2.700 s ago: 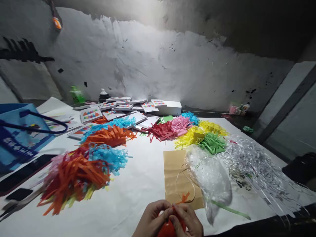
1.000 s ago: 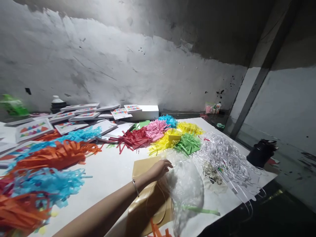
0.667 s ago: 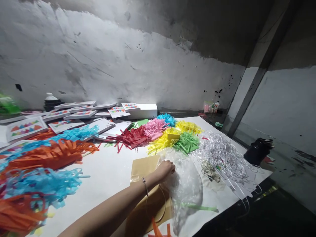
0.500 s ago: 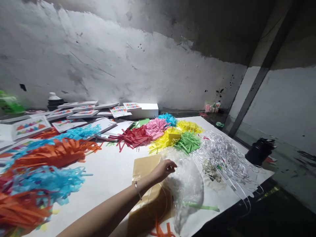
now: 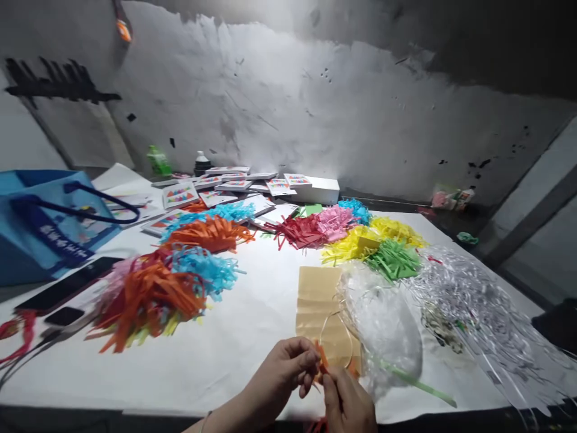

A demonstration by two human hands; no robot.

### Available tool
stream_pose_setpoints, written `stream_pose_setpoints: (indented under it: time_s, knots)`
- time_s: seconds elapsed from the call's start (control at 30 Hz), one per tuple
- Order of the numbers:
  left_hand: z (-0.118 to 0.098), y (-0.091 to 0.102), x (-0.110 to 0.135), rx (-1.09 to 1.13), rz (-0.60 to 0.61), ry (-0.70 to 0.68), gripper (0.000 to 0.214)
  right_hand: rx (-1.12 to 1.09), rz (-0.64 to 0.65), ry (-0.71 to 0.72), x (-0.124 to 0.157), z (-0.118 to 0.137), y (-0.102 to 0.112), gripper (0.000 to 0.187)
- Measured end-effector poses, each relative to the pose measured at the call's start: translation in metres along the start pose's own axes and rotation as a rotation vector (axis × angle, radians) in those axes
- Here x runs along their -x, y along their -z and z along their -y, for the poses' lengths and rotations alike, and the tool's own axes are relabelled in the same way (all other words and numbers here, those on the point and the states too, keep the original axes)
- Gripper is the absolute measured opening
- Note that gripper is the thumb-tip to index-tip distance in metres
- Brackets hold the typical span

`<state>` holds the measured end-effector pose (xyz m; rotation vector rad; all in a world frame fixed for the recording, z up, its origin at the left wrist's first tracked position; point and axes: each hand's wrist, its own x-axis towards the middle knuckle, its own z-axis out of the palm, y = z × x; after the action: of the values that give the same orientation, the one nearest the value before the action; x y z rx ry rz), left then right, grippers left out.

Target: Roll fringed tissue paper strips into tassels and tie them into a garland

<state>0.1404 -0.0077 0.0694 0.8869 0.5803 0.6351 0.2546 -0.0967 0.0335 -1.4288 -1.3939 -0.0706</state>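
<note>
Both hands meet at the front edge of the table, over the lower end of a sheet of brown paper (image 5: 318,300). Orange tissue-paper strips (image 5: 322,361) show between the fingertips. My left hand (image 5: 282,373) is closed, its thumb and fingers pinched at the upper part of the strips. My right hand (image 5: 349,400) is closed too, gripping them from below, with more orange ends hanging under it. A thin pale loop of string (image 5: 350,346) lies over the brown paper, just beyond the fingers. Beside it rests a clear plastic bag (image 5: 387,325), and a green strip (image 5: 419,385) crosses its near side.
Orange and blue tassels (image 5: 153,294) are heaped on the left; red, pink, yellow and green tassels (image 5: 356,240) lie at the back. White string (image 5: 478,307) is piled right. Printed boxes (image 5: 234,185) line the wall. A blue bag (image 5: 27,240) and a phone (image 5: 67,285) are far left.
My left hand has come back from beside the plastic bag to the front edge. My right hand has entered view, with orange strips between both hands. The view has swung left.
</note>
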Motion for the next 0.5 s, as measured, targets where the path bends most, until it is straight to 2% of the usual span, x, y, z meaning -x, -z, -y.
stream_pose_setpoints:
  time_s: [0.1,0.2,0.33,0.43,0.5]
  knots:
    - [-0.002,0.007,0.013,-0.049,-0.048,-0.070,0.049,0.065,0.066,0.027,-0.001,0.009,-0.012,0.032]
    - [-0.005,0.015,0.024,-0.185,-0.072,-0.126,0.052,0.128,0.078,0.092,0.002,0.014,-0.018,0.028]
    - [-0.007,0.023,0.033,-0.410,-0.082,-0.221,0.054,0.181,0.091,0.231,-0.003,0.017,-0.014,0.018]
    - [-0.008,0.025,0.036,-0.568,-0.075,-0.289,0.052,0.226,0.171,0.356,-0.009,0.018,-0.007,0.015]
    - [-0.008,0.026,0.038,-0.674,-0.065,-0.351,0.050,0.216,0.229,0.365,-0.011,0.018,-0.004,0.016]
